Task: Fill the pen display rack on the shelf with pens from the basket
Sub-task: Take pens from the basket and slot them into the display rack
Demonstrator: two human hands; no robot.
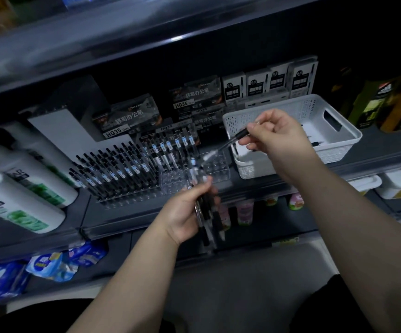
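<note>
A clear pen display rack (170,181) stands on the dark shelf, its left rows full of black pens (122,169) and its right holes bare. My left hand (187,212) grips a bundle of several black pens (206,219) in front of the rack. Just left of the white basket (338,145), my right hand (276,135) pinches a single pen (233,140), tip pointing down-left toward the rack's right end. A few pens lie in the basket, partly hidden by my right hand.
Boxes of pens (127,118) stand behind the rack, more white boxes (269,85) at the back right. Large white bottles (21,188) fill the shelf's left side. Small bottles (245,212) and blue packets (50,263) sit on lower shelves.
</note>
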